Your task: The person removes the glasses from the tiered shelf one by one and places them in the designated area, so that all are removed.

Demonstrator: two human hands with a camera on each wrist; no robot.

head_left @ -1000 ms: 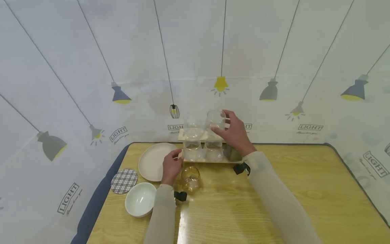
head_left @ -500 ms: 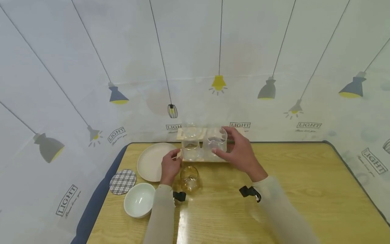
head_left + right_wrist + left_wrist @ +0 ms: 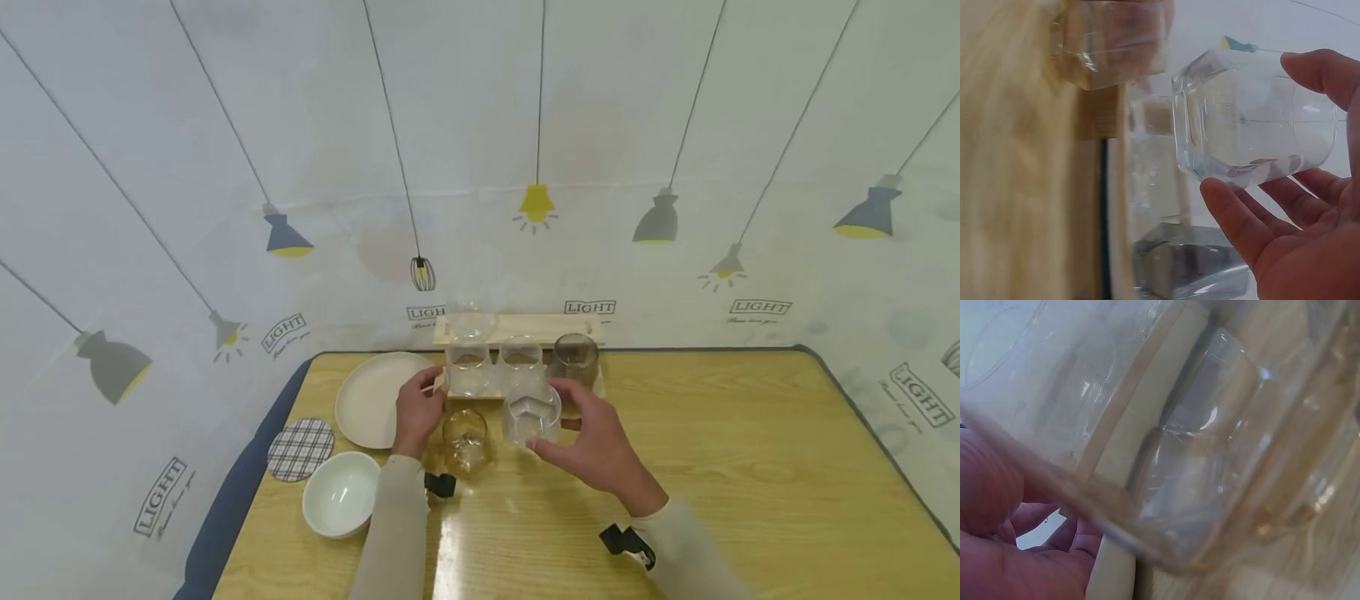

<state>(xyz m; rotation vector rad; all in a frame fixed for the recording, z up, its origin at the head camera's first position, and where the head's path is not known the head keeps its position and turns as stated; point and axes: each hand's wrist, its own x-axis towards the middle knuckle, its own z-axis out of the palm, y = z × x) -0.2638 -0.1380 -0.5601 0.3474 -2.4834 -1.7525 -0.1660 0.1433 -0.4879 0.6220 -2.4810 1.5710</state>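
Observation:
My right hand (image 3: 600, 437) grips a clear drinking glass (image 3: 531, 417) in front of the wooden rack (image 3: 555, 327). In the right wrist view, thumb and fingers sit on opposite sides of that glass (image 3: 1241, 119), its faceted base turned away from the palm. My left hand (image 3: 418, 410) holds the rack's left end, fingers partly hidden behind an amber glass in the left wrist view. The rack's lower level bears two clear glasses and a smoky grey glass (image 3: 576, 358) at right. Another clear glass (image 3: 474, 321) stands on the upper level at left. The amber glass (image 3: 466, 442) stands on the table between my hands.
A cream plate (image 3: 367, 408) lies left of the rack, partly behind my left hand. Nearer me are a checked round coaster (image 3: 300, 450) and a white bowl (image 3: 341, 496). A wall printed with lamps (image 3: 465, 150) rises behind the wooden table (image 3: 712, 458).
My right hand has brought the clear glass down from the upper level, toward me, to the rack's front. The grey glass shows fully again. My left hand keeps its hold on the rack.

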